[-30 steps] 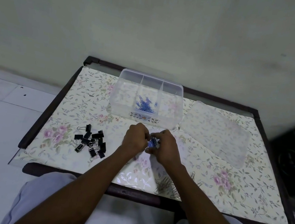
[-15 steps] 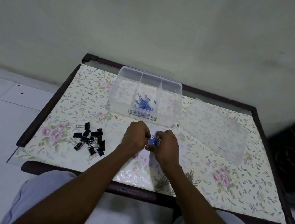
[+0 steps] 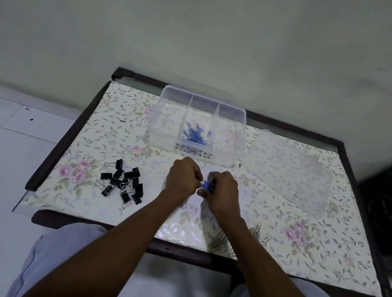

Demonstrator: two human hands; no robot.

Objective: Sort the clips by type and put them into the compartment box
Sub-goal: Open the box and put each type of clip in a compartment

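Between the two hands, just in front of the compartment box (image 3: 165, 129), a small bunch of blue paper clips (image 3: 206, 184) was held above the floral table cover (image 3: 108, 121). The bunch was pinched by the curled fingers of the left hand (image 3: 181, 181) on one side and gripped by the curled fingers and thumb of the right hand (image 3: 223, 193) on the other; the exact number of clips could not be told. More blue paper clips (image 3: 194, 136) were seen piled in the middle compartment of the clear box, which was divided into three; nothing could be made out in the left and right compartments. The box lid (image 3: 290, 171) was laid flat just to the right of the box, on the table. A heap of black binder clips (image 3: 123, 184) was left on the cover well to the left of the hands, near the table's left edge. A loose heap of silver paper clips (image 3: 221, 237) was lying near the front edge, partly hidden under the right forearm. A dark wooden table frame (image 3: 74, 128) was seen around the cover, a tiled floor (image 3: 2, 136) to the left and a dark object (image 3: 391, 206) at the far right
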